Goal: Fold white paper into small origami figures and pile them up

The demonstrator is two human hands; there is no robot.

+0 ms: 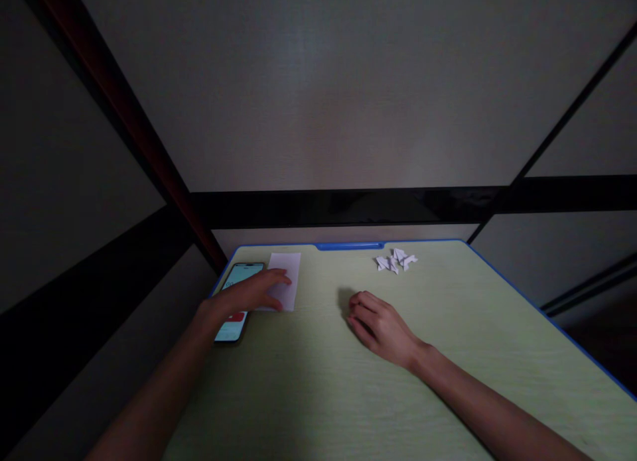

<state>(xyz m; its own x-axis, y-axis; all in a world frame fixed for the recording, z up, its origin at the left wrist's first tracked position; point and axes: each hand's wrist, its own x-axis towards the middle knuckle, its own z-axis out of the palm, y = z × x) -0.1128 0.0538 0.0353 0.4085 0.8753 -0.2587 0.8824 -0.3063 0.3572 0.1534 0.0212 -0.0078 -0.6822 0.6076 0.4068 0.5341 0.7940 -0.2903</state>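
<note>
My left hand (263, 290) reaches over a white sheet of paper (286, 265) at the left of the table, its thumb and fingers apart; whether the fingertips press on the sheet I cannot tell. Under my left wrist lies a phone (229, 329) with a lit screen, partly hidden by the hand and forearm. My right hand (381, 325) rests at the middle of the table with its fingers curled in, and nothing shows in it. Beyond it, toward the far edge, sit small folded white paper pieces (395, 261) close together.
The pale green table (318, 381) has a blue rim and a blue groove (350, 246) at its far edge. Right behind it stands a panelled surface (318, 116) with a glossy black band (298, 209). More dark panels flank the table.
</note>
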